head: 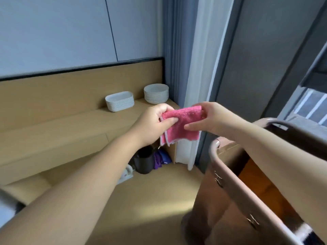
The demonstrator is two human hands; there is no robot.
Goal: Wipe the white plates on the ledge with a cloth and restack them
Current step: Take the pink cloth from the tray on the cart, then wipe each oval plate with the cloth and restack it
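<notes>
At the far left, a long wooden ledge [58,121] is seen running along the wall, under a dark trim strip. On it, a stack of white rectangular dishes [120,101] is set out, and just to its right, a stack of round white plates [156,93] is parked in the corner beside the grey curtain [174,50]. The two stacks are kept a little apart, both well beyond the hands.

Now to the middle: the left hand [153,123] is stretched forward, fingers curled shut around the left edge of a pink cloth [182,124]. The cloth is folded, with a pale trim shown along its hanging lower edge. Its right side is pinched by the right hand [208,117], thumb on top and fingers beneath, so the cloth is held taut between both hands in mid-air, in front of the ledge.

Below the cloth, a dark bin [144,161] and something purple [159,159] are tucked at floor level by the ledge's end.

At the right, a brown cart with a pale curved rail [235,177] is caught beneath the right forearm.
</notes>
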